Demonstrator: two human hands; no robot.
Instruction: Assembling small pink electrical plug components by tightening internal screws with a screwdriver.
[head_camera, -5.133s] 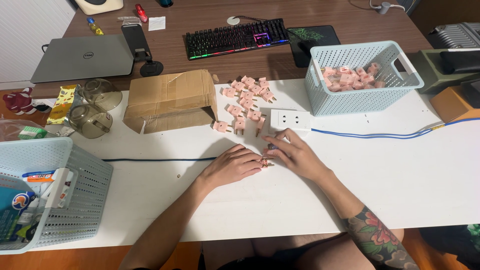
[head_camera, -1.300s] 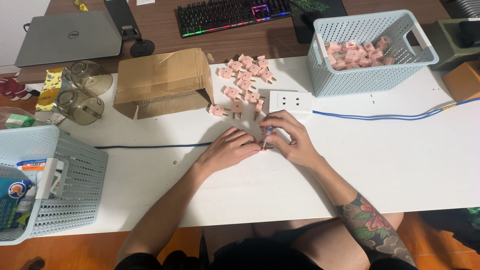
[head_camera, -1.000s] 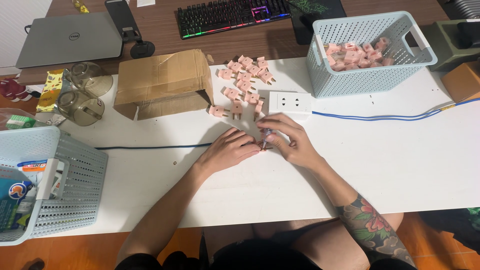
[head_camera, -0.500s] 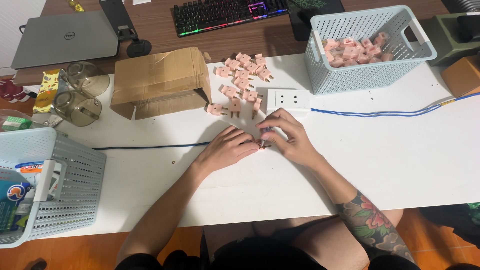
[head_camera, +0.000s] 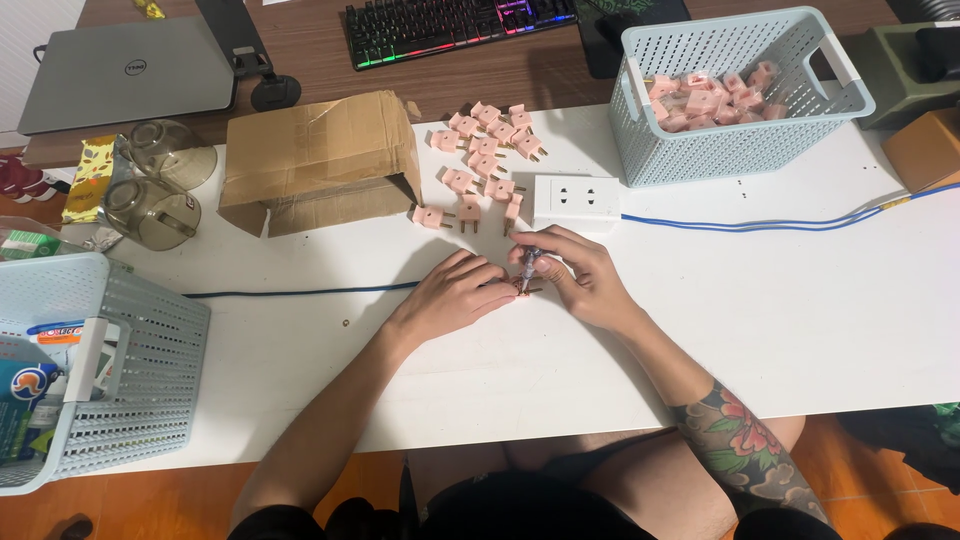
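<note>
My left hand (head_camera: 452, 297) rests on the white table (head_camera: 820, 310) and pinches a small pink plug adapter (head_camera: 522, 289) against the surface. My right hand (head_camera: 580, 278) holds a small screwdriver (head_camera: 528, 264) upright, its tip down on that adapter. Just beyond my hands lies a scatter of several pink plug adapters (head_camera: 485, 168) next to a white power strip (head_camera: 576, 203). More pink adapters fill the pale blue basket (head_camera: 740, 150) at the back right.
An open cardboard box (head_camera: 318, 160) sits at the back left, with two glass lids (head_camera: 160, 185) beside it. A second pale blue basket (head_camera: 120, 370) with packaged items stands at the left edge. A blue cable (head_camera: 780, 224) runs right from the strip. Laptop (head_camera: 125, 72) and keyboard (head_camera: 455, 26) lie behind.
My hands stay together on the adapter and have barely shifted. The view has tilted slightly, so the table items sit a little higher in frame.
</note>
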